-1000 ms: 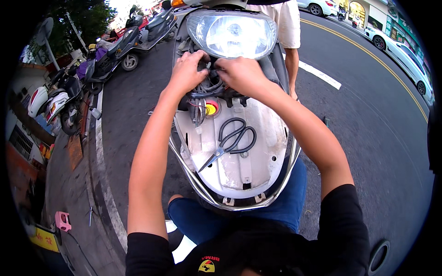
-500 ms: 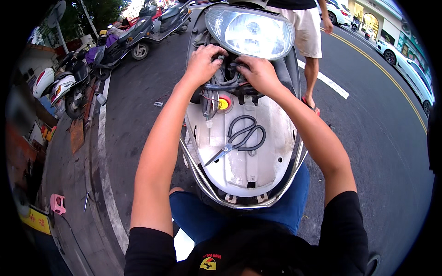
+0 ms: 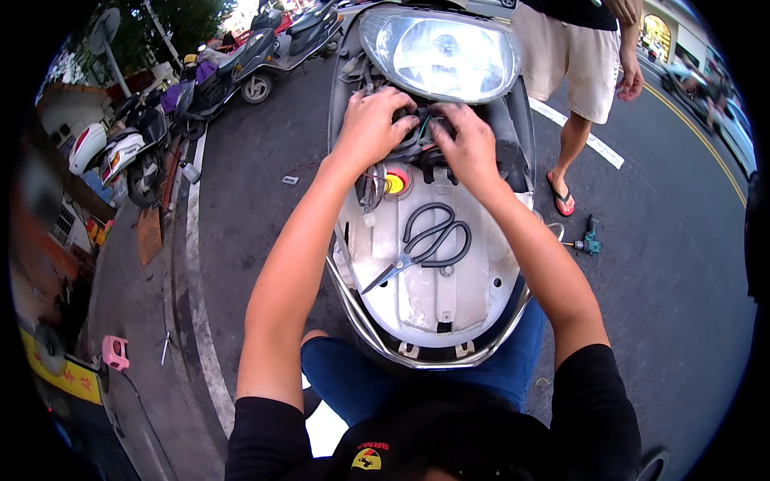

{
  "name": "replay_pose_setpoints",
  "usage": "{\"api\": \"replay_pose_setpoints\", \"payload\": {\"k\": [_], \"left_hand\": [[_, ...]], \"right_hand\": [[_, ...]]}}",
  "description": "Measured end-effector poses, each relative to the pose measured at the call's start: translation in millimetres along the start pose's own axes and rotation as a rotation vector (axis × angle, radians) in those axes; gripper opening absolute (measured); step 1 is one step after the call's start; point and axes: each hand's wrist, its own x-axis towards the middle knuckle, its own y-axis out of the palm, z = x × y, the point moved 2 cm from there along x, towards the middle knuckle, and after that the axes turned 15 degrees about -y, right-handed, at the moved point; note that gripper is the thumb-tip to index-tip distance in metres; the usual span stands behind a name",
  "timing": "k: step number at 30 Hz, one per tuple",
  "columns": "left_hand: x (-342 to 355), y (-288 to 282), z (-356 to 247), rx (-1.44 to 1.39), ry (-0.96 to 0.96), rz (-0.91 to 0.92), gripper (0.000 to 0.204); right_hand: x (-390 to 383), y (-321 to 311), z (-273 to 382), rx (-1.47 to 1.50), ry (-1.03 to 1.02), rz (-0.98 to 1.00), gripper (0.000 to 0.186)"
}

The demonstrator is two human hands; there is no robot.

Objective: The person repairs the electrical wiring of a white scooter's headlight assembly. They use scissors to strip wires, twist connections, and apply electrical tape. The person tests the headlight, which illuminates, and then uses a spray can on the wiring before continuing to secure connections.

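Note:
Both my hands work in the wiring below the headlight [image 3: 449, 56] of a scooter's opened front. My left hand [image 3: 375, 124] is closed, thumb and fingertips together on dark wires; just what it pinches is partly hidden. Close beside it, my right hand [image 3: 467, 143] has its fingers bent round the wiring harness [image 3: 411, 151], where a thin green wire shows. Below lies a whitish scooter panel [image 3: 417, 305], bearing black-handled scissors [image 3: 433, 235] with the blades toward lower left. A yellow round cap in a red ring [image 3: 395, 183] sits at the panel's upper left.
A person in light shorts and flip-flops [image 3: 569, 56] stands to the right of the scooter. A teal power drill [image 3: 590, 242] rests on the road there. Parked scooters [image 3: 249, 64] line the left side, with a pink object [image 3: 115, 353] on the ground. Traffic passes at far right.
My left hand has moved right, closer to my right hand, and the connector it pinched no longer shows. The standing person has stepped right. My view has shifted slightly, and the drill now shows.

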Motion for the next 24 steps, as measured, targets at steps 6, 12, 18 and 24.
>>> {"api": "replay_pose_setpoints", "payload": {"k": [6,12,18,24], "left_hand": [[-3.6,-3.8,-19.2,0.007,0.072,0.012,0.027],[3.8,1.7,-28.5,-0.231,-0.128,0.141,0.026],[2.4,2.9,-30.9,-0.248,-0.098,0.077,0.022],[4.7,4.4,-24.7,-0.311,-0.146,0.137,0.025]], "right_hand": [[-11.3,2.2,-1.4,0.022,0.030,-0.088,0.031],[-11.8,-0.5,-10.9,0.166,0.097,-0.091,0.034],[-10.1,-4.7,-13.5,0.252,0.154,-0.096,0.034],[-10.4,-1.2,-13.1,0.209,0.111,-0.142,0.032]]}}
